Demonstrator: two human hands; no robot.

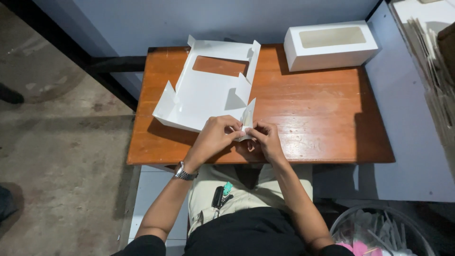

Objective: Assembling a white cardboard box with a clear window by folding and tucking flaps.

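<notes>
1. Where the floor gives way to the wooden table (303, 118), the left hand (215, 135), a metal watch (185, 171) on its wrist, has its fingers pinched narrow on a corner flap of the flat white box blank (204, 95); the blank lies on the left half of the table, its window cut-out toward the wall.
2. Just beside it, the right hand (268, 140) meets the left at the same flap, fingertips closed on the card edge, so both hands hold one corner at the near edge of the table.
3. As far as I can judge, the folding is at an early stage; a few side flaps stand up, but the walls are not raised and the lid is open and flat.
4. Farther right, at the back of the table, a finished white window box (331, 45) stands closed, well apart from the hands.
5. Hard to make out: what the fingertips hide at the flap, a tab or a slot, I cannot tell; a stack of flat card (433, 52) at the right edge and a bin (379, 232) below are cut off.
</notes>
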